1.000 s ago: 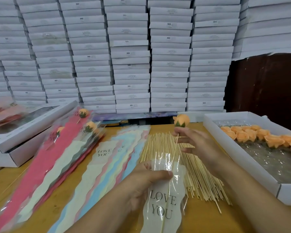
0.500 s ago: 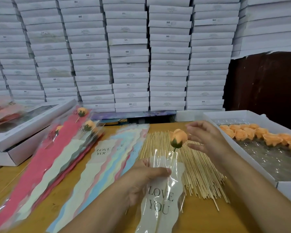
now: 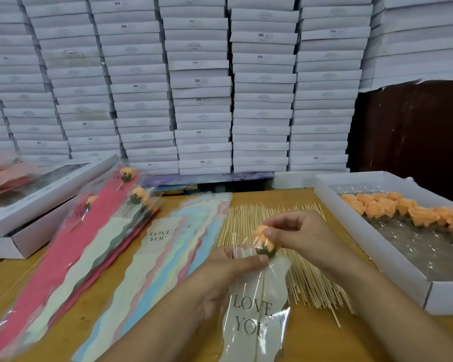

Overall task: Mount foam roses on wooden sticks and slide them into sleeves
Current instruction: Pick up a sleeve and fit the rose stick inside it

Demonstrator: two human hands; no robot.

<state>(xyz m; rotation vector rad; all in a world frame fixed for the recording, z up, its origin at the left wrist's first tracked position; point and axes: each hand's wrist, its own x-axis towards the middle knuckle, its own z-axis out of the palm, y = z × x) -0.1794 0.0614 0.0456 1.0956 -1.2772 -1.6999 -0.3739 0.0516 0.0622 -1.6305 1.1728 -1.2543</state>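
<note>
Wooden table [image 3: 306,333], yellowish in tone, backed by a wall of stacked white boxes [image 3: 202,82] rising along its far edge. At the right edge stands an open white tray [image 3: 372,259] lined with clear film, a row of loose orange foam roses [image 3: 403,211] lying in its far part. A spread of thin wooden sticks [image 3: 246,220] covers the middle of the table, and fanned pastel sleeves [image 3: 165,259] printed "LOVE YOU" lie just left of it. Toward the left edge, finished sleeved roses [image 3: 94,239] overlap in a pile, its far end resting against two flat white boxes [image 3: 29,212] at the far left corner. Near the front edge, the left hand [image 3: 220,278] pinches the mouth of a clear sleeve [image 3: 256,309] between thumb and curled fingers; the sleeve hangs toward the viewer, its lettering legible. The right hand [image 3: 298,236] grasps an orange foam rose [image 3: 264,240] with thumb and fingertips curled around the bloom, the rose sitting at the sleeve's open mouth, touching the film. Its stick cannot be made out inside the sleeve.
</note>
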